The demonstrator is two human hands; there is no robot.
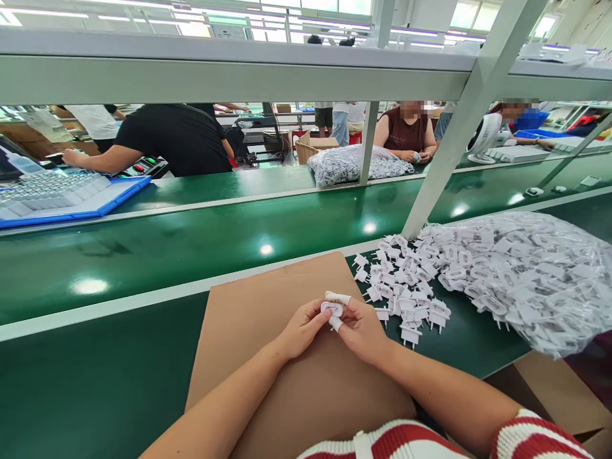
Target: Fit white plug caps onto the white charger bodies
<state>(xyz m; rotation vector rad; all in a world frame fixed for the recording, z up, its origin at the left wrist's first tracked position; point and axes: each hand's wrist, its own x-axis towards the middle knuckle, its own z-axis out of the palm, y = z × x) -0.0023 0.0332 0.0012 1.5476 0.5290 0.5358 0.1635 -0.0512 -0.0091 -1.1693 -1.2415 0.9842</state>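
A small white plastic plug part with a rounded oval face is held between both my hands above a brown cardboard sheet. My left hand pinches it from the left, thumb on its face. White coverings wrap the thumb and a finger of my right hand, which grips the part from the right. Just right of my hands lies a loose heap of white plug parts, many with two pins showing. The underside of the held part is hidden by my fingers.
A large clear bag of white plug parts lies at the right, beside a slanted metal post. Beyond runs a green conveyor belt. Across it are a blue tray, another filled bag and several people at work.
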